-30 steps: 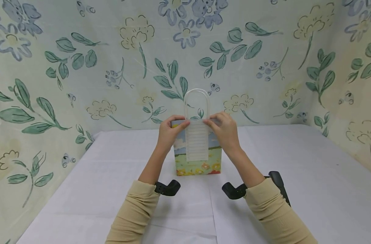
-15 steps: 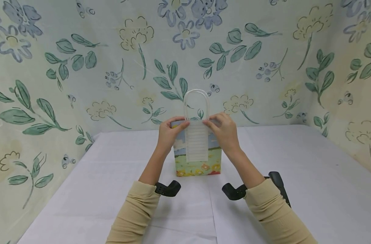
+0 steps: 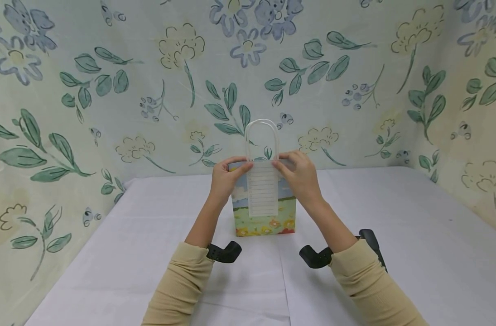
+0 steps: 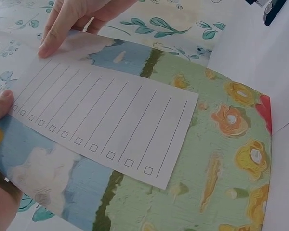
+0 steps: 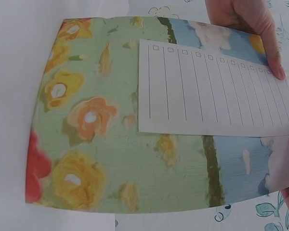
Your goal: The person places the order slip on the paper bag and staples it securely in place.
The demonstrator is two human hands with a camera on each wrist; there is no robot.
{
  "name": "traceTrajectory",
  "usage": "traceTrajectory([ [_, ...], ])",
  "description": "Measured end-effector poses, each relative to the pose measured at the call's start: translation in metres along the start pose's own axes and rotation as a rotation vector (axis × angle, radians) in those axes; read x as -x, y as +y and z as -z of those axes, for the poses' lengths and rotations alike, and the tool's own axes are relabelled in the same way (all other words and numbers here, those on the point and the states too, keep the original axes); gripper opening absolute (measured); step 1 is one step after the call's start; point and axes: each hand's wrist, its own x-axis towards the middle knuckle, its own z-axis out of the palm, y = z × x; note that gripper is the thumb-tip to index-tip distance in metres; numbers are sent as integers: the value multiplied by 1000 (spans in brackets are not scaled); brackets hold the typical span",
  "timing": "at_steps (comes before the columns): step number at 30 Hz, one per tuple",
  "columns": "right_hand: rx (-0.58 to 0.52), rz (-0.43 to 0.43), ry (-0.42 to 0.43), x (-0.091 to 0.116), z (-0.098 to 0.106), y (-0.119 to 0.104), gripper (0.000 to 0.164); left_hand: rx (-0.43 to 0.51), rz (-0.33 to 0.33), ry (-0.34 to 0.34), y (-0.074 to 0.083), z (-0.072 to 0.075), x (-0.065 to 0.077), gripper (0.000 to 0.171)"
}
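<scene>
A paper gift bag [image 3: 266,226] painted with flowers, meadow and sky stands upright on the table, its clear loop handles [image 3: 246,136] raised. Against its front lies a white checklist sheet [image 3: 263,192], ruled with lines and a column of small boxes. My left hand [image 3: 224,179] pinches the sheet's upper left corner against the bag's rim, thumb in front and fingers behind. At the upper right corner my right hand [image 3: 300,176] does the same. The left wrist view shows the sheet [image 4: 101,120] lying flat along the bag, both thumbs at its top end.
White cloth covers the table [image 3: 150,217]. Behind it hangs a floral backdrop [image 3: 158,90], which also runs down both sides. Black wrist-worn camera mounts [image 3: 225,252] jut inward from both forearms, in front of the bag.
Both hands stay at the sheet's top corners. The right thumb and forearm have shifted very slightly to the right; bag and sheet look nearly the same.
</scene>
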Motion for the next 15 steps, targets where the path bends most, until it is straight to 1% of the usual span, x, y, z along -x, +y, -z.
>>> traceTrajectory([
  [7,29,16,-6,3,3,-1,34,6,7,-1,-1,1,-1,28],
  [15,53,0,-4,5,9,-1,45,7,-12,-7,-2,1,-1,26],
])
